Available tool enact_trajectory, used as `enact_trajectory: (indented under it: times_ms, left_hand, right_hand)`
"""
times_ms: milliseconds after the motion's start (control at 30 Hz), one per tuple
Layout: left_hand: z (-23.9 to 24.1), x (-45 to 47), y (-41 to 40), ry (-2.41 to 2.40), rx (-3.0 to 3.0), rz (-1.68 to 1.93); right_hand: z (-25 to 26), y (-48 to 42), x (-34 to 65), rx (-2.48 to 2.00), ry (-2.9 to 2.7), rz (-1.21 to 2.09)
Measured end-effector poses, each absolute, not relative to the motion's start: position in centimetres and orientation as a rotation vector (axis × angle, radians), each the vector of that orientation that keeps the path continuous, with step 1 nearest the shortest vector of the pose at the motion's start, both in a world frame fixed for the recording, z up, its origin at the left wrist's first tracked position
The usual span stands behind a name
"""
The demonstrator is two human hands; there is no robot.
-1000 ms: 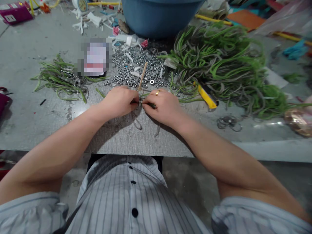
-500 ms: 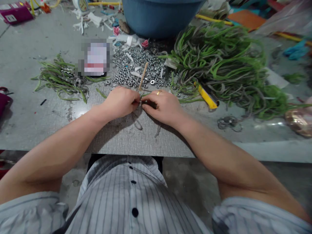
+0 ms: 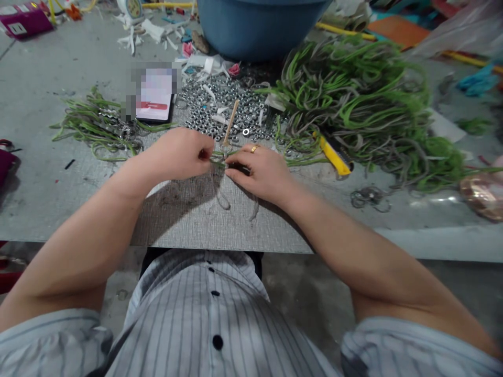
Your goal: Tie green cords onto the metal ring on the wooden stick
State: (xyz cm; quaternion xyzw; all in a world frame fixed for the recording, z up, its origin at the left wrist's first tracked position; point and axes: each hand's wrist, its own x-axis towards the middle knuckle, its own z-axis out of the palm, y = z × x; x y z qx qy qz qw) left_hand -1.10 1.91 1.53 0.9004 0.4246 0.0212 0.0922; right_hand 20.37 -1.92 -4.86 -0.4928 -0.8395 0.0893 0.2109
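My left hand point(image 3: 186, 153) is closed on a green and grey cord point(image 3: 217, 160), left of the thin wooden stick point(image 3: 231, 123) that stands up from the table. My right hand point(image 3: 257, 166) pinches the same cord just beside the foot of the stick, its thumb and fingertips together. A short stretch of cord shows between the hands. Below them a grey cord loop point(image 3: 223, 200) and a loose grey end point(image 3: 254, 209) lie on the table. Whatever small part sits between my right fingertips is hidden.
Metal nuts point(image 3: 204, 118) are spread behind my hands. A large heap of green and grey cords point(image 3: 361, 104) lies right, with a yellow cutter point(image 3: 334, 154) before it. Left are a smaller cord bundle point(image 3: 94, 123) and a phone point(image 3: 155, 94). A blue tub point(image 3: 263, 29) stands behind.
My left hand has moved left, away from my right fingertips, and cord now shows between the hands. My right hand has stayed almost in place.
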Motion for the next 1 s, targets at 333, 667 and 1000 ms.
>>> enact_trajectory:
  times_ms: [333, 667, 1000]
  left_hand:
    - [4.0, -2.4, 2.3, 1.423, 2.527, -0.336]
    - [3.3, -2.8, 2.5, 1.495, 2.562, -0.599]
    - [4.1, -3.3, 2.1, 1.502, 2.516, -0.464]
  right_hand:
    - [-5.0, -1.9, 20.4, -1.374, -2.330, 0.089]
    - [-5.2, -1.8, 20.4, -1.366, -2.342, 0.119]
    - [-5.4, -2.0, 20.4, -1.199, -2.357, 0.089]
